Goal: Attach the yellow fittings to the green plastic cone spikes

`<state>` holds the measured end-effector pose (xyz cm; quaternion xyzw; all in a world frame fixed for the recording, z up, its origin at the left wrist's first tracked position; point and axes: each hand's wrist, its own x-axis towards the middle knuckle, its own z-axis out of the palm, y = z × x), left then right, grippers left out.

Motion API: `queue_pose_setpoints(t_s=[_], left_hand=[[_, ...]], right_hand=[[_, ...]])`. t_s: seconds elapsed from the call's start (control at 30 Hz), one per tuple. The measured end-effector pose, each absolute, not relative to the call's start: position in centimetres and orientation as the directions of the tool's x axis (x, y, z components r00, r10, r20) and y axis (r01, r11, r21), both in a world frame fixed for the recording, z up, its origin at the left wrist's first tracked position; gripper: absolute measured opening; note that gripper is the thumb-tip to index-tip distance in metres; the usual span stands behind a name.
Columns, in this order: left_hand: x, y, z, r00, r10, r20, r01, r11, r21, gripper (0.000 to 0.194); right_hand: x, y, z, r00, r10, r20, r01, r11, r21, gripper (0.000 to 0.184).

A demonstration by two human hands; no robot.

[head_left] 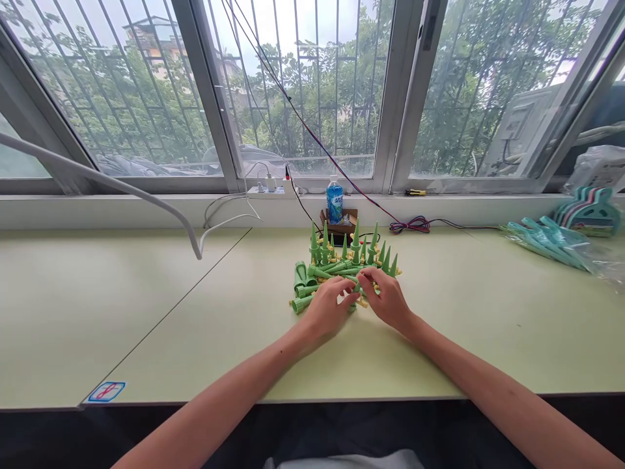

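Observation:
My left hand (328, 305) is closed round a green plastic watering spike (357, 287), mostly covered by the fingers. At the same piece, the fingertips of my right hand (389, 301) are pinched together; what small part they grip is hidden. Just beyond both hands, several green watering spikes (356, 242) with yellow valves stand point up in rows. Other spikes (336, 267) lie on their sides in front of these. To the left of my left hand, a few lie with their wide open ends (296, 306) toward me.
Behind the spikes, a blue-labelled bottle (334, 200) stands by a small cardboard box (350, 215). Cables (415, 225) and a power strip (273, 192) run along the sill. Bagged turquoise hangers (549, 241) lie at right. A white cable (146, 197) arches across the left.

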<state>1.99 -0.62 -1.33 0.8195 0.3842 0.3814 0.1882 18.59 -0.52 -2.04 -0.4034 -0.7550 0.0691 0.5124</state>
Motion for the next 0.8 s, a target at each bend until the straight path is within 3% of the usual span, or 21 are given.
queue_pose_setpoints(t_s=[0.57,0.8], left_hand=[[2.13,-0.68,-1.42,0.421,0.775,0.471,0.454,-0.629,0.631,0.015],[2.17,-0.77,-1.48,0.435,0.771,0.465,0.459,-0.634,0.622,0.013]], right_hand=[[18.82,-0.61,-1.89,-0.174,0.561,0.809,0.524,0.748,-0.407,0.019],[18.96,-0.63,-1.20,-0.188,0.585,0.789,0.512,0.744,-0.430,0.020]])
